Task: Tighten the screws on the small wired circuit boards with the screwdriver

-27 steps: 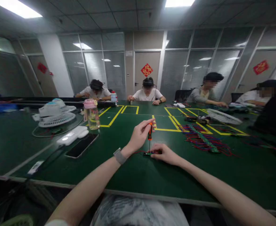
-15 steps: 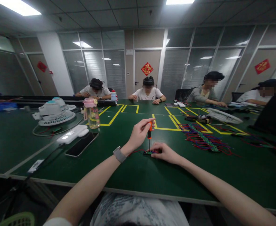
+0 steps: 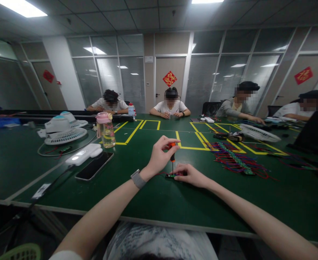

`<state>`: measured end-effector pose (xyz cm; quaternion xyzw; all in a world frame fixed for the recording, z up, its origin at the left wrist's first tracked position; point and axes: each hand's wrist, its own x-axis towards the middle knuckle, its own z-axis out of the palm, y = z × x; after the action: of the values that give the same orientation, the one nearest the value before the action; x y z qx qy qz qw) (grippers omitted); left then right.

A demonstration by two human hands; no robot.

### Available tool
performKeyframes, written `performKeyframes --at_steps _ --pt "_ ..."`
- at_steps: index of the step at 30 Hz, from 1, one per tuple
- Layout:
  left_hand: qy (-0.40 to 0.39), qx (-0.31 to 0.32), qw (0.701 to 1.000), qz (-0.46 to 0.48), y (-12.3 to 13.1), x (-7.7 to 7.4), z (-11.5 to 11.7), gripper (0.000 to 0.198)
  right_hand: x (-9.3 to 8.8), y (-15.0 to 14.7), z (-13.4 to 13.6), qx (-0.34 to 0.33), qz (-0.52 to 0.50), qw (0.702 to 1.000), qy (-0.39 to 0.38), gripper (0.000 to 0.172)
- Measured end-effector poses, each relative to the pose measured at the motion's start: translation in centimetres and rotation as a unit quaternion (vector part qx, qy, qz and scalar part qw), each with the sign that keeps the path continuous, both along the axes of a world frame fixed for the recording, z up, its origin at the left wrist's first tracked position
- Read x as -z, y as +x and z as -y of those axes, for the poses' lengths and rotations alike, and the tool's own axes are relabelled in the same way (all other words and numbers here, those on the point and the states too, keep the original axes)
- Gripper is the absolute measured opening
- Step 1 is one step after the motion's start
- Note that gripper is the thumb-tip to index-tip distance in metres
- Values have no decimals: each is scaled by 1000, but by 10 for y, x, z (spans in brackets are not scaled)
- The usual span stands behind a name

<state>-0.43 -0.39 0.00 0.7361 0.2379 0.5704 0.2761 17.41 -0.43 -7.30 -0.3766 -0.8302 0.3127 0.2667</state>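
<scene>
My left hand (image 3: 163,153) is closed around the orange and black handle of a screwdriver (image 3: 172,158), index finger and thumb near its top. The screwdriver stands upright, its tip down at a small green circuit board (image 3: 170,176) on the table. With its fingers pinched, my right hand (image 3: 190,175) grips the board's right end and hides part of it. A red wire runs off the board to the left. Off to the right lies a row of green circuit boards (image 3: 233,157) with many red and blue wires.
A phone (image 3: 94,166), a white power strip (image 3: 80,155) and a pink-lidded bottle (image 3: 105,131) are left of my arms. Further left are white fan parts (image 3: 65,131). Yellow tape (image 3: 194,148) marks the green table. Several people sit across, and a white fan grille (image 3: 259,133) lies at right.
My left hand's fingers have shifted around the screwdriver handle, the index finger now reaching straighter over it. My right hand stays on the board. The person opposite has brought their hands together.
</scene>
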Motion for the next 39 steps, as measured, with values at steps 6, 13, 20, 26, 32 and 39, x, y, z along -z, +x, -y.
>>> performKeyframes --at_steps 6,13,20,26,32,39 --pt "-10 32 999 17 -1 0 -5 27 -4 1 -3 -10 14 1000 -6 30" --pt "-29 36 999 22 -3 2 -10 29 -6 2 -3 -21 23 999 -14 32" --pt "-49 83 995 29 -4 1 -10 32 -5 1 -4 -20 14 1000 -16 31" --pt "-50 64 996 20 -3 -1 -4 29 -6 2 -3 -23 15 1000 -12 30" --pt "51 -45 997 -44 -3 -2 0 20 -5 3 -1 -22 14 1000 -6 30" --pt "-29 51 998 -6 0 0 -1 31 -4 2 1 -11 6 1000 -3 29"
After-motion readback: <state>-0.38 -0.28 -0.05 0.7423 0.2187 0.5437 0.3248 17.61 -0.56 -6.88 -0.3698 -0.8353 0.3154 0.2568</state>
